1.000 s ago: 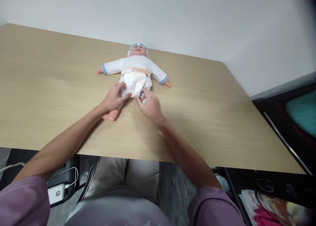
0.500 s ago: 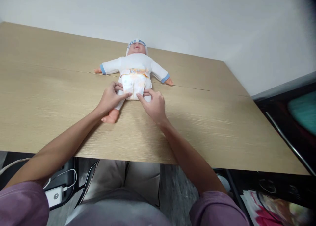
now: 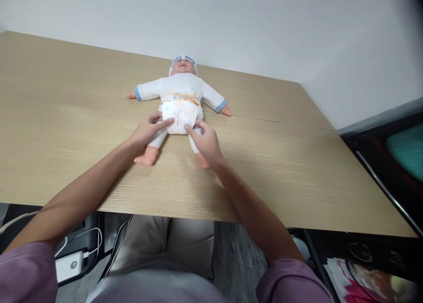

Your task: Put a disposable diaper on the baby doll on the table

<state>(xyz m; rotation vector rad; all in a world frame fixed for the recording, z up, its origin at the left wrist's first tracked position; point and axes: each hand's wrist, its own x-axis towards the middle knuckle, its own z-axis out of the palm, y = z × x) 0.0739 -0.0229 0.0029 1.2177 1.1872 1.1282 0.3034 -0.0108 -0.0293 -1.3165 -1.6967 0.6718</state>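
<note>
A baby doll point(image 3: 181, 83) in a white outfit with blue cuffs and a lettered white cap lies on its back, head toward the wall. Around its hips is a white diaper point(image 3: 180, 113) with an orange patterned waistband. My left hand point(image 3: 153, 125) pinches the diaper's edge at the leg on the left, thumb on the front and fingers behind. On the other side my right hand point(image 3: 204, 137) grips the opposite leg edge between thumb and fingers. Both of the doll's bare feet show below the hands.
The doll rests on a wood-grain table point(image 3: 82, 117) against a white wall point(image 3: 231, 25). Below the front edge at left is a white power bank point(image 3: 69, 266) with a cable. A dark shelf with papers point(image 3: 343, 278) stands at lower right; a black object borders the table's right side.
The diaper's front has spread wider across the hips. My hands have moved slightly apart at its leg edges, and the doll's foot on the right has come into view.
</note>
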